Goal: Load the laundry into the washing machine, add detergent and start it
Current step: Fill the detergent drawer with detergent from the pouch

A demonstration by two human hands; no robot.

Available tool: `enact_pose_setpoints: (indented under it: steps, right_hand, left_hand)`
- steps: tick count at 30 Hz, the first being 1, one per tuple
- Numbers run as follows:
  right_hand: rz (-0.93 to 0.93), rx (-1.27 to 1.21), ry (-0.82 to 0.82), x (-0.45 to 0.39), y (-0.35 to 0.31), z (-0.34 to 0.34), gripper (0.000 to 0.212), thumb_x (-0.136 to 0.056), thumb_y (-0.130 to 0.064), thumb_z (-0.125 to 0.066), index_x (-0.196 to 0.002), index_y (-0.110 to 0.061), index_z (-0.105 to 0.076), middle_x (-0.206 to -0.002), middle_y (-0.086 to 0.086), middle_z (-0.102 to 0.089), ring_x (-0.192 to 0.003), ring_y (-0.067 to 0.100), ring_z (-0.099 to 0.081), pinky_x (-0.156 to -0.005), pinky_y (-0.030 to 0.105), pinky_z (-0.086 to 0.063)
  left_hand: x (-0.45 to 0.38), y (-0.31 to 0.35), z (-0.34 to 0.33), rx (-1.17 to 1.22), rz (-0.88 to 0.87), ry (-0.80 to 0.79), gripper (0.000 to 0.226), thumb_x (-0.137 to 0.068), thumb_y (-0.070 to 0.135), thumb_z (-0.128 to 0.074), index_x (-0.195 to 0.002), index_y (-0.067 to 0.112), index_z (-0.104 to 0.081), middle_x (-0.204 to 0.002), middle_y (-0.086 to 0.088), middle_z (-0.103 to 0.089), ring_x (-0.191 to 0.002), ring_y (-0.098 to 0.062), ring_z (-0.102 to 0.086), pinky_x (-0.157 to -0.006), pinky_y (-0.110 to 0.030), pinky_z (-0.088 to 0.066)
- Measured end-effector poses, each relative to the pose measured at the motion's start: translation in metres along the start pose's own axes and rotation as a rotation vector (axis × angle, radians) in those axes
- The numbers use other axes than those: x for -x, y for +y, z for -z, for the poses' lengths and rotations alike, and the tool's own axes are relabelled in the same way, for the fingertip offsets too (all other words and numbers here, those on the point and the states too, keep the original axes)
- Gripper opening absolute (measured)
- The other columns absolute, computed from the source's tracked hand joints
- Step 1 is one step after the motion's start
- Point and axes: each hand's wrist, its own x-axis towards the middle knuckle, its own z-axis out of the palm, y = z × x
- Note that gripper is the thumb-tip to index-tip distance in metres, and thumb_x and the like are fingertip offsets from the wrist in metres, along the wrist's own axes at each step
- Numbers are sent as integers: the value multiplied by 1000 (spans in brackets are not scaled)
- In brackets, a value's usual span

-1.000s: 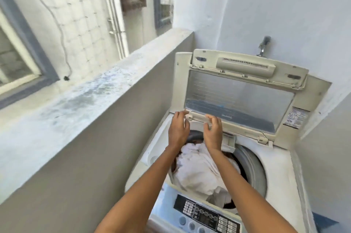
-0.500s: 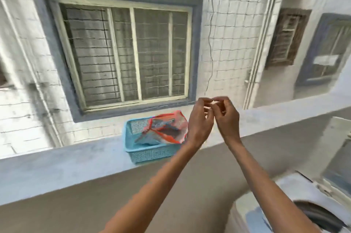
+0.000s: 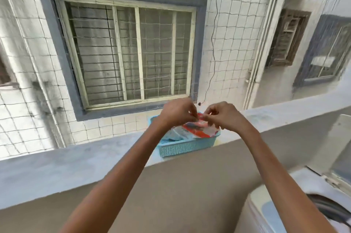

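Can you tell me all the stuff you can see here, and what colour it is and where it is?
basket: one, light blue, on the ledge, in the middle
packet: one, red and white, inside the basket, its top at the fingertips
ledge: one, pale grey, running across the picture
window: one big, grey frame with bars, on the tiled wall behind the basket
smaller windows: two, brown and grey, far right wall
netting: one, dark thin mesh, in front of the wall
washing machine: one, white, bottom right corner, only partly seen
left hand: one, pinching the packet's top
right hand: one, pinching the packet's top too
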Motion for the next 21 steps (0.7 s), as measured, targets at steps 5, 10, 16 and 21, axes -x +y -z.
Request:
enact_pose_setpoints:
  steps: [5,10,16,21]
  right_hand:
    - [-147,439,-164,14,-15,-24,34,-87,-40,-57,-97,-11,-70,-81,8,-59,-71,21,-54,-60,24,-40]
    - [-180,516,-129,16,-21,-30,49,-88,-50,-54,-114,-8,-58,-115,14,-62,-104,31,-60,-79,33,-45]
    - [-195,473,-85,8,-19,-36,48,-81,-48,-65,-114,-14,-61,-113,8,-64,-102,25,-62,-78,27,-47]
    - [-232,288,95,12,-13,-35,38,-85,-42,-66,-105,-10,-66,-108,10,-67,-98,28,-64,-71,27,-44]
  left_hand:
    - [5,-2,-13,54,-9,71,21,-93,21,-57,-109,23,-71,-109,6,-70,-96,-10,-62,-65,-20,-40]
    - [18,0,-17,75,30,-6,29,-87,25,-61,-114,21,-68,-115,-1,-67,-105,-21,-58,-88,-36,-48]
    - [37,8,-19,244,136,100,31,-86,11,-62,-117,12,-67,-117,-11,-64,-105,-24,-57,-87,-28,-41]
    - [51,20,-14,230,180,130,39,-87,8,-61,-126,4,-58,-123,-17,-56,-113,-30,-52,-97,-37,-43]
